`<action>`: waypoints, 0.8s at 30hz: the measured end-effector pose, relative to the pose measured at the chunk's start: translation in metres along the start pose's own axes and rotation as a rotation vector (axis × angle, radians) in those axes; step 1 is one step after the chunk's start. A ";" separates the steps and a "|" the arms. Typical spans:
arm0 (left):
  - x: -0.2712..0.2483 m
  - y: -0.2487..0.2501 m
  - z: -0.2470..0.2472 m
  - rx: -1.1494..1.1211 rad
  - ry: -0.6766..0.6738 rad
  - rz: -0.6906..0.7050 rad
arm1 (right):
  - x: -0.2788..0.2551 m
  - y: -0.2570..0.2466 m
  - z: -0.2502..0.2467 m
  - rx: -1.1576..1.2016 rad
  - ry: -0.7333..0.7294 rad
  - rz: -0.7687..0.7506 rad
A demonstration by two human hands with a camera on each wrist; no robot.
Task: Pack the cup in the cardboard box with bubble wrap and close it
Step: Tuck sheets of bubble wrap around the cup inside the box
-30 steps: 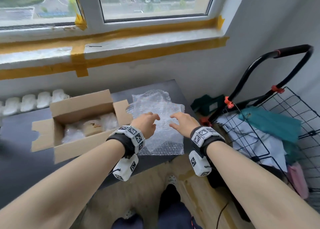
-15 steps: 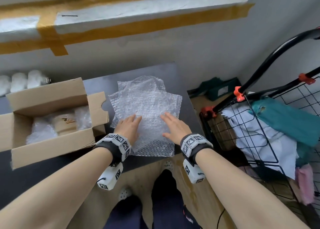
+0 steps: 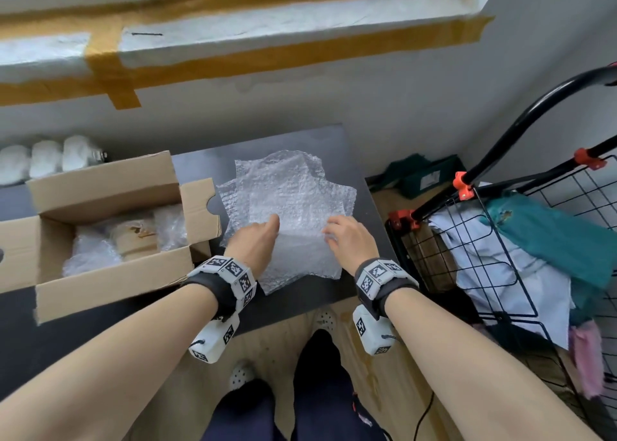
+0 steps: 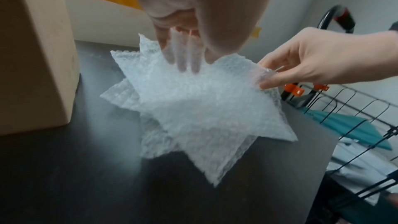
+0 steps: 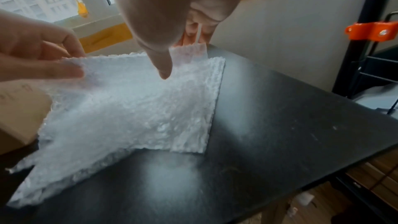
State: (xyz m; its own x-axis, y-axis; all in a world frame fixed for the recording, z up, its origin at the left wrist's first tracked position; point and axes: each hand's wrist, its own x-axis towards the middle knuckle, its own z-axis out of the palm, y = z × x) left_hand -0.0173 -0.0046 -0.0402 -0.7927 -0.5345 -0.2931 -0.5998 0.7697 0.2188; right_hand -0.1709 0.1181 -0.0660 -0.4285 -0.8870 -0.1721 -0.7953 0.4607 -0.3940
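Observation:
An open cardboard box [image 3: 110,283] stands on the left of the black table [image 3: 197,310]. Inside it the cup [image 3: 135,240] lies among bubble wrap. To the right of the box lies a stack of bubble wrap sheets [image 3: 293,190]. My left hand [image 3: 271,223] and right hand [image 3: 329,234] each pinch the near part of the top sheet [image 4: 193,108] and hold it raised off the stack. In the left wrist view my fingers [image 4: 183,57] show through the sheet. In the right wrist view my right thumb [image 5: 163,64] presses a corner of the sheet [image 5: 133,108].
A black wire cart [image 3: 494,247] with teal and white cloth stands close on the right. A green box [image 3: 424,177] lies on the floor behind the table corner. White rounded objects [image 3: 46,157] sit behind the box. The taped window sill [image 3: 267,30] runs above.
Half a second ago both hands lay flat on the bubble wrap. Now their fingers pinch the top sheet and its near edge is lifted. The view has tilted down since the earliest frame.

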 end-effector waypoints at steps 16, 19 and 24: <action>-0.062 -0.053 -0.146 -0.130 0.547 0.204 | -0.010 -0.135 -0.113 0.023 0.489 -0.068; -0.088 -0.092 -0.157 -0.113 0.650 0.233 | -0.008 -0.177 -0.107 0.036 0.548 -0.159; -0.132 -0.151 -0.151 -0.079 0.715 0.218 | -0.005 -0.233 -0.080 -0.008 0.509 -0.308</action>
State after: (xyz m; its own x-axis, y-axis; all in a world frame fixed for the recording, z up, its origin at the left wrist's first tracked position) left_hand 0.1611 -0.1031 0.1057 -0.7560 -0.4897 0.4343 -0.4056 0.8713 0.2763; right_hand -0.0183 0.0177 0.0990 -0.3275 -0.8540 0.4042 -0.9181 0.1866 -0.3495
